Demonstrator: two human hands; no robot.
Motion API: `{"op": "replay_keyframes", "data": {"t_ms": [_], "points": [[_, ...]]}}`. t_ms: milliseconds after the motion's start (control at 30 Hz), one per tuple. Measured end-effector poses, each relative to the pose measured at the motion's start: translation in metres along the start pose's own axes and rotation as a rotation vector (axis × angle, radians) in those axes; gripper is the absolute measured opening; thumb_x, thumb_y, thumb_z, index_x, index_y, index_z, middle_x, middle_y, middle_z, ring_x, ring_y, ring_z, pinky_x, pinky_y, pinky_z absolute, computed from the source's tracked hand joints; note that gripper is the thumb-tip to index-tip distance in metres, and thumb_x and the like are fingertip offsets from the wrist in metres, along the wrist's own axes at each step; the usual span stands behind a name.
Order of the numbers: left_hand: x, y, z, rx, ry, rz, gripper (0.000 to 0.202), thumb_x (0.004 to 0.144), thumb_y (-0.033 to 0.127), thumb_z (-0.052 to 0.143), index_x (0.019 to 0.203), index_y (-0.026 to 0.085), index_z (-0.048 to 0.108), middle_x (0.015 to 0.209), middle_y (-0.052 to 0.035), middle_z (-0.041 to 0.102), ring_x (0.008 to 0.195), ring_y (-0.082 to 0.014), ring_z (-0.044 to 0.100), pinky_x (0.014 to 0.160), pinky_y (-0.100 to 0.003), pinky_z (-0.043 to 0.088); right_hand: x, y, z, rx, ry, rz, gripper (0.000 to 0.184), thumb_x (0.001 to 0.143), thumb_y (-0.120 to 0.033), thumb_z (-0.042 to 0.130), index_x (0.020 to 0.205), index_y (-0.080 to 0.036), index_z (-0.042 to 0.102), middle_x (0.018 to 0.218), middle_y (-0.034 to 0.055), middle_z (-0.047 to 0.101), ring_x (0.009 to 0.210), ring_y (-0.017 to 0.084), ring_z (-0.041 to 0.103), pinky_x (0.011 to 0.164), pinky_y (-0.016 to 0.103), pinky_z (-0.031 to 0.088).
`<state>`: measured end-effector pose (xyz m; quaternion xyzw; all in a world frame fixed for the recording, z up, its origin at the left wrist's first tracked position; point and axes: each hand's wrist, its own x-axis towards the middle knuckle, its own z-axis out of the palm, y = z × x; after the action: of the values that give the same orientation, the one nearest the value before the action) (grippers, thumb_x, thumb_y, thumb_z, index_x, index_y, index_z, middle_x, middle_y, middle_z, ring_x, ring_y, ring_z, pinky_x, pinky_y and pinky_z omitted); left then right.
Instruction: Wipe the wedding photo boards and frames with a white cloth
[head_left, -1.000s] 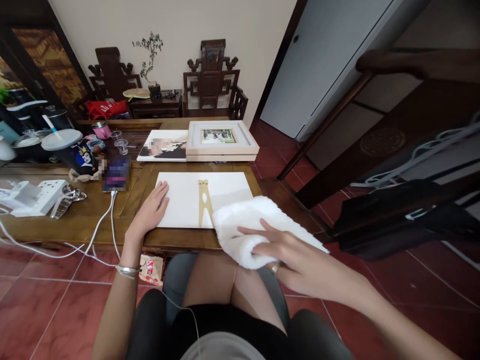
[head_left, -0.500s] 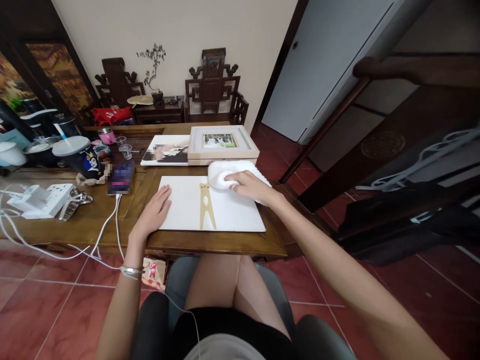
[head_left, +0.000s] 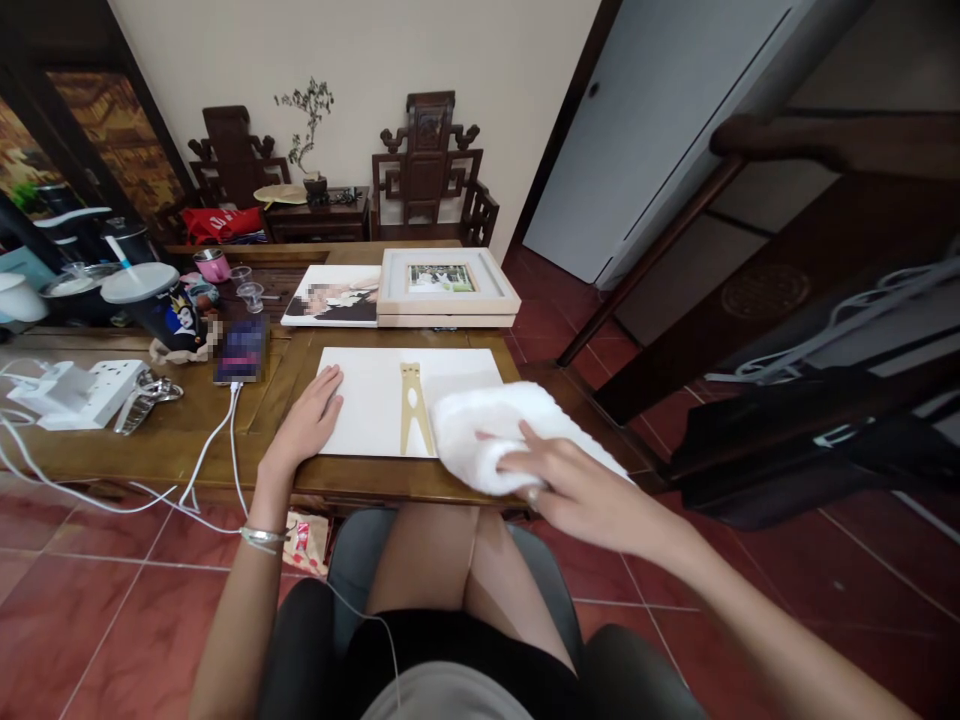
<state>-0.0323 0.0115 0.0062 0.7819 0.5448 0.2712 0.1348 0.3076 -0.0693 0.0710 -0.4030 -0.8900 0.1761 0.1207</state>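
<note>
A white board (head_left: 375,400) lies flat on the wooden table (head_left: 187,440), with a pale wooden stand piece (head_left: 412,405) fixed on it. My left hand (head_left: 307,425) rests flat and open on the board's left edge. A bracelet circles that wrist. My right hand (head_left: 577,490) presses a white fluffy cloth (head_left: 487,430) onto the board's near right corner, fingers curled over it.
Behind the board lie a framed photo (head_left: 442,280) on a second frame and a printed picture (head_left: 334,295). A phone (head_left: 240,352) with its white cable, a power strip (head_left: 82,392), a black cup (head_left: 154,300) and small glasses sit left. Carved chairs stand at the wall.
My right hand dragged the cloth from the near right corner up to the board's far right edge, then back down to the near corner. My left hand stayed put.
</note>
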Motion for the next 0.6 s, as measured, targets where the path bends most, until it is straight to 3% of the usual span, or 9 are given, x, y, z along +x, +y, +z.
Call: {"op": "replay_keyframes", "data": {"t_ms": [100,233,333,467,600], "points": [[0.000,-0.001,0.001,0.008,0.001,0.009,0.052,0.096,0.037,0.034,0.139,0.011,0.049,0.151,-0.0133,0.040,0.143,-0.0235,0.033,0.119,-0.045,0.023,-0.019,-0.015,-0.003,0.074,-0.064,-0.007,0.038,0.065,-0.001,0.041,0.080,-0.025,0.066,0.108,0.0014,0.072,0.112,0.027,0.061,0.110,0.053,0.032],[0.000,0.000,0.000,0.008,-0.004,0.008,0.054,0.096,0.038,0.034,0.138,0.008,0.048,0.151,-0.0163,0.040,0.143,-0.0245,0.032,0.119,-0.044,0.022,-0.011,0.000,-0.002,0.063,-0.034,0.034,0.037,0.067,-0.005,0.043,0.087,-0.025,0.068,0.101,0.0030,0.072,0.107,0.028,0.062,0.104,0.051,0.040],[0.000,0.000,0.000,0.003,-0.011,0.006,0.053,0.096,0.038,0.034,0.139,0.011,0.048,0.152,-0.0150,0.039,0.143,-0.0251,0.032,0.119,-0.046,0.022,0.021,0.025,-0.002,0.020,0.037,0.050,0.036,0.071,-0.010,0.044,0.094,-0.023,0.069,0.092,0.0037,0.072,0.097,0.026,0.063,0.094,0.042,0.046],[0.000,-0.002,-0.001,0.002,-0.023,0.003,0.053,0.096,0.038,0.034,0.140,0.011,0.046,0.152,-0.0144,0.039,0.143,-0.0241,0.031,0.119,-0.046,0.022,0.081,0.054,-0.005,-0.016,0.111,0.058,0.029,0.073,-0.011,0.043,0.084,-0.020,0.068,0.081,0.0037,0.070,0.081,0.022,0.063,0.077,0.030,0.046],[0.000,-0.004,-0.001,-0.002,-0.022,0.002,0.054,0.096,0.040,0.034,0.139,0.011,0.047,0.152,-0.0148,0.039,0.143,-0.0237,0.031,0.119,-0.045,0.022,0.122,0.071,-0.003,-0.037,0.177,0.072,0.026,0.076,-0.013,0.042,0.085,-0.018,0.065,0.080,0.0061,0.069,0.082,0.024,0.062,0.078,0.030,0.043]]}}
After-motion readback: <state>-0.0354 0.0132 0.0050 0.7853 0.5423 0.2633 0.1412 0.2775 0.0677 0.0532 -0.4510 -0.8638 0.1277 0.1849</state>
